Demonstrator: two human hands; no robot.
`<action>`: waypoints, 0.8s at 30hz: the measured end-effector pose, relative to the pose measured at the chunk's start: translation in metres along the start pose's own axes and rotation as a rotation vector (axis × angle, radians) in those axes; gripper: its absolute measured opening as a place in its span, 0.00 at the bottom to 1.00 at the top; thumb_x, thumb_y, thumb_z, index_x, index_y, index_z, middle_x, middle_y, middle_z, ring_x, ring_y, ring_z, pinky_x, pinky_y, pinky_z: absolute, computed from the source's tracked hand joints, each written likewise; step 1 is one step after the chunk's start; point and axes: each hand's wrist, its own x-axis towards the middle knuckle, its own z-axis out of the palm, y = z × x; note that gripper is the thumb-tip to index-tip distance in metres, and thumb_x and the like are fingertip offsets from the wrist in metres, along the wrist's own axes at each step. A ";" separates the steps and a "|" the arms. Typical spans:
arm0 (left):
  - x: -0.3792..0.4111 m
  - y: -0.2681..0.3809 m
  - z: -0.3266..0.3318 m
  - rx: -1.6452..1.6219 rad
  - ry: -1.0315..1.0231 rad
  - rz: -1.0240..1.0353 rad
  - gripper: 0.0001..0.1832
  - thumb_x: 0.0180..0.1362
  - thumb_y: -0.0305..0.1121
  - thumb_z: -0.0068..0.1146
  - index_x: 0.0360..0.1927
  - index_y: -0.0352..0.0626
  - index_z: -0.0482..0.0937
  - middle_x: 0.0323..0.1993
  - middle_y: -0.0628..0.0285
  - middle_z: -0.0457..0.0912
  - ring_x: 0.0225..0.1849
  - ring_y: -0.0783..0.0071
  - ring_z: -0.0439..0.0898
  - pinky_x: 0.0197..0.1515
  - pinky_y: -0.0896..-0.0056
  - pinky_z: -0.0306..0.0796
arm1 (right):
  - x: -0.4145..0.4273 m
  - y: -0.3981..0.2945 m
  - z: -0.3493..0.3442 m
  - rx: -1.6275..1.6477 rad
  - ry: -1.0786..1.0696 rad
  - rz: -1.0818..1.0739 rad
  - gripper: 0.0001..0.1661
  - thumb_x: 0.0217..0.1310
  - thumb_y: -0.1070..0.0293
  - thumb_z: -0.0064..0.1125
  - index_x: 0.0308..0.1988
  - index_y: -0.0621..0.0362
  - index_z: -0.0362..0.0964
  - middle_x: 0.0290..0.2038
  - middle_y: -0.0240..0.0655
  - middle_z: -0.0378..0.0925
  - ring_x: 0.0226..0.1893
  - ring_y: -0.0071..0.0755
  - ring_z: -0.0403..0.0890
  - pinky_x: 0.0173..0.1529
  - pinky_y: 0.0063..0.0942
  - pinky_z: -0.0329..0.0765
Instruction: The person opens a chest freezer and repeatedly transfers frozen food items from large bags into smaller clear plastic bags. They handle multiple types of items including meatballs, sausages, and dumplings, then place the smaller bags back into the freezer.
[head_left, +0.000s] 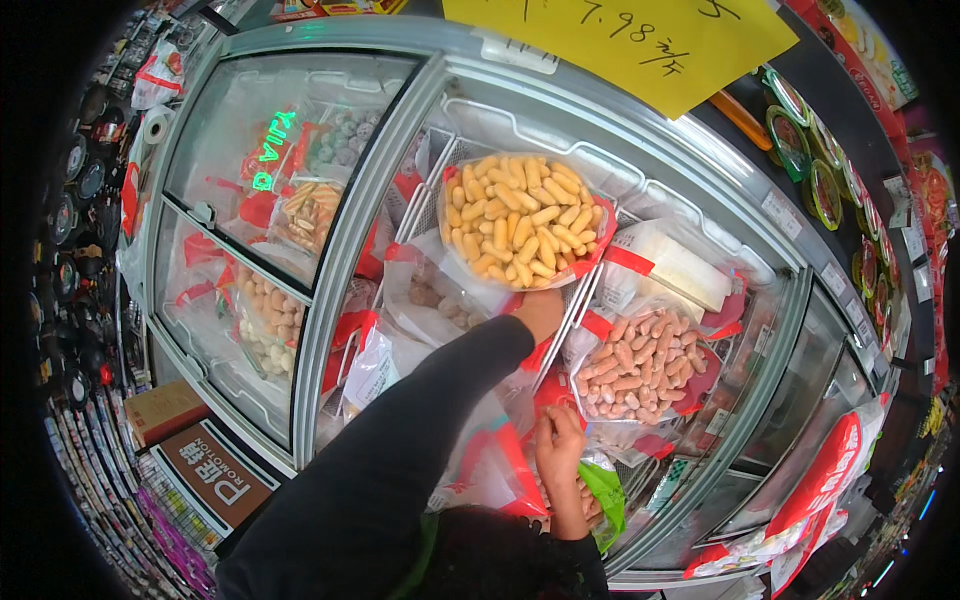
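Note:
An open chest freezer (450, 60) lies before me, full of bagged frozen food. My left hand (543, 313) reaches under the near edge of a large clear bag of short yellow-orange sausages (521, 217); its fingers are hidden beneath the bag. Nearer to me, my right hand (559, 444) is raised with curled fingers over red and clear plastic packaging; whether it pinches anything does not show. Pinkish sausages in a clear bag (641, 364) lie right of both hands. A bag with round pale balls (446, 300) sits left of my left hand, partly behind the sleeve.
White wire dividers (574, 307) separate the bags. Behind the pink sausages lies a pale block-shaped package (679, 270). Sliding glass (247, 150) covers the freezer's left part. A yellow handwritten price sign (630, 45) hangs over the far rim. Red-and-white bags (817, 480) rest at the right.

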 end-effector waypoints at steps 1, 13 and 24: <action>-0.004 -0.001 -0.004 0.115 -0.064 0.035 0.19 0.58 0.27 0.46 0.51 0.28 0.77 0.44 0.37 0.80 0.44 0.48 0.83 0.50 0.55 0.75 | -0.002 -0.001 0.000 0.012 -0.002 0.010 0.07 0.55 0.82 0.55 0.37 0.67 0.77 0.35 0.46 0.79 0.35 0.42 0.81 0.40 0.31 0.77; -0.064 0.039 -0.162 0.097 0.320 0.219 0.20 0.50 0.36 0.62 0.48 0.42 0.77 0.52 0.54 0.75 0.49 0.53 0.79 0.44 0.56 0.77 | 0.167 -0.036 0.006 -0.325 0.193 -0.515 0.08 0.57 0.79 0.53 0.38 0.66 0.77 0.44 0.47 0.76 0.46 0.51 0.77 0.48 0.41 0.74; 0.006 -0.016 -0.146 0.229 0.610 0.066 0.38 0.54 0.41 0.62 0.66 0.35 0.64 0.68 0.41 0.60 0.69 0.38 0.57 0.70 0.35 0.48 | 0.214 0.004 0.001 -0.843 -0.240 -0.680 0.09 0.51 0.68 0.54 0.33 0.53 0.80 0.43 0.29 0.78 0.43 0.31 0.76 0.41 0.38 0.70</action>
